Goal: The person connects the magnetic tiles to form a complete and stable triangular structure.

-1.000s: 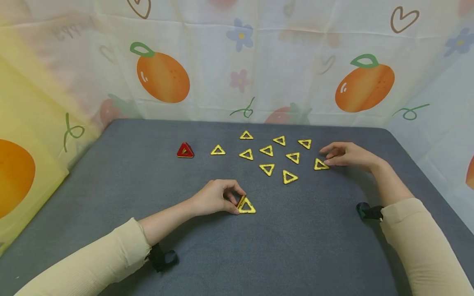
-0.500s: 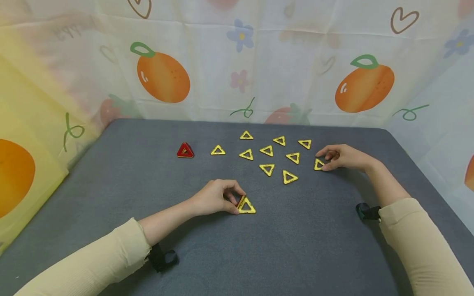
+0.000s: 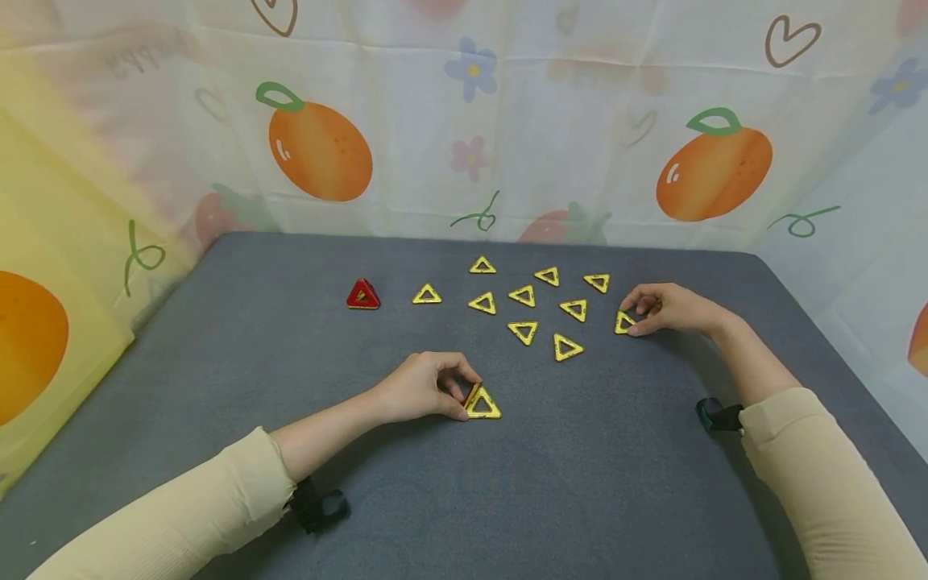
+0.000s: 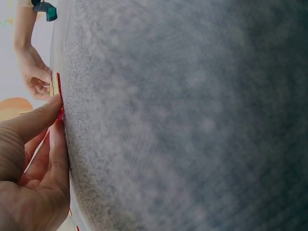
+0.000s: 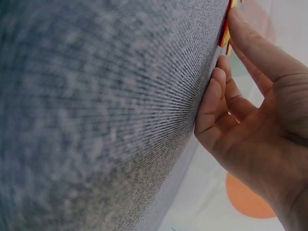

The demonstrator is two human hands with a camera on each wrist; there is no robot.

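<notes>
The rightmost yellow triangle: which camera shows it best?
The head view: much of the yellow triangle shows from above, though the right grip covers part. The right wrist view shows only its edge, cut off; in the left wrist view I can't tell it apart.

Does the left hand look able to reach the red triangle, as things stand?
Probably yes: only bare table lies between the left hand and the red triangle, though that hand pinches a tilted piece.

The dark grey tabletop (image 3: 565, 483) bears a red triangular piece (image 3: 362, 296) toward its far left, scattered flat yellow triangles (image 3: 523, 325) beside it, and another yellow triangle (image 3: 483, 415) nearer the front.
</notes>
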